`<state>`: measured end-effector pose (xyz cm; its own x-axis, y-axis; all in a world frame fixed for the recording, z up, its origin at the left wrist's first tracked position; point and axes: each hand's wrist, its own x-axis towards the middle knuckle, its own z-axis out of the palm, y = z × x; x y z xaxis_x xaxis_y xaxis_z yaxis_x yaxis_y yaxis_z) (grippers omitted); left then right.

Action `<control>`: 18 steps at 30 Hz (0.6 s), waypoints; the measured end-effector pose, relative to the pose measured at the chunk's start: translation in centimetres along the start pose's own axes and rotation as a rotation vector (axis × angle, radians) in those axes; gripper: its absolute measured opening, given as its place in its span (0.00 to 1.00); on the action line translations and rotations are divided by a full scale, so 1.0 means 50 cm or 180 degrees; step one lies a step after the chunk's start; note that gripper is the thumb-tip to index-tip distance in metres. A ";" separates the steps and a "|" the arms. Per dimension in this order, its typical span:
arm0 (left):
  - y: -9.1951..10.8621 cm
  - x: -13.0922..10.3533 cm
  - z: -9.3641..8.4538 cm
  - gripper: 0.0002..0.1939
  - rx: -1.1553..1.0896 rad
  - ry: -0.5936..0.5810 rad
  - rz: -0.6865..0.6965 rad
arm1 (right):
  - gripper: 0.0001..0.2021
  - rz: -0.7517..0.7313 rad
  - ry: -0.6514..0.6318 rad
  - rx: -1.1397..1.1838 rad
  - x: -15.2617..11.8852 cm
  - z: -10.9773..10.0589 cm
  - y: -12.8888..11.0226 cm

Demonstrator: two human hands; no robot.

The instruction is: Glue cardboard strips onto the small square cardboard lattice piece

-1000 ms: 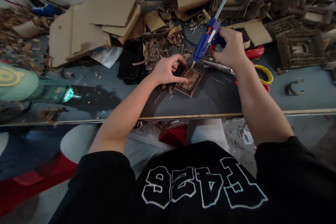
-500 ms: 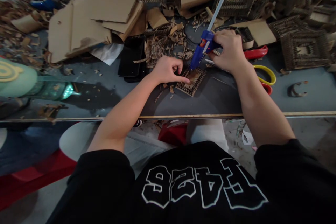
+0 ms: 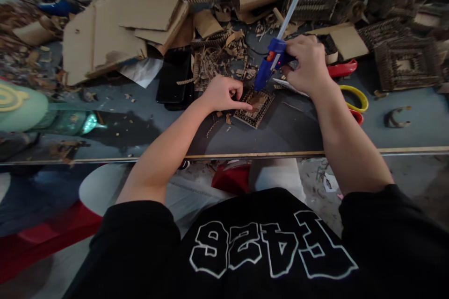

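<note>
My right hand (image 3: pixel 308 63) is wrapped round the handle of a blue hot glue gun (image 3: pixel 265 69), with a long pale glue stick (image 3: pixel 296 1) standing out of its back. The nozzle points down at the far edge of a small square cardboard panel (image 3: pixel 258 116), whose border is built of corrugated strips. Whether the tip touches the panel, I cannot tell. My left hand (image 3: pixel 224 94) holds the panel at its left side, thumb stretched over the face and the other fingers curled, their tips partly hidden.
Cardboard scraps (image 3: pixel 210 67) and flat cardboard sheets (image 3: pixel 147 7) lie behind my hands. Black phones (image 3: pixel 172 79) sit to the left, near a green bottle (image 3: pixel 66 119). On the right are scissors with yellow and red handles (image 3: pixel 358 96) and a finished-looking square cardboard panel (image 3: pixel 407 63).
The glue gun's nozzle has shifted very slightly along the panel's far edge. Both hands keep nearly the same hold, and the view has moved a little.
</note>
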<state>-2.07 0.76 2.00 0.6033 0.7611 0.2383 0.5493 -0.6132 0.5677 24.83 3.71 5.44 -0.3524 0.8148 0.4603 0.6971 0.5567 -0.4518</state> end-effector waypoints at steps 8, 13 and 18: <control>-0.001 0.000 -0.001 0.28 0.0110 -0.0060 0.0089 | 0.13 -0.0192 0.0090 0.0051 -0.001 -0.011 -0.004; 0.001 0.000 -0.001 0.27 0.0128 -0.0063 0.0089 | 0.16 -0.0266 0.0079 -0.0029 -0.004 -0.014 -0.006; 0.001 0.002 0.000 0.27 0.0173 -0.0069 0.0058 | 0.19 -0.0555 0.0069 -0.0274 -0.013 -0.022 -0.024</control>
<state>-2.00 0.83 2.06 0.6255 0.7454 0.2307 0.5684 -0.6378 0.5197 24.89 2.33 6.53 -0.4597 0.7030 0.5426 0.6777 0.6726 -0.2972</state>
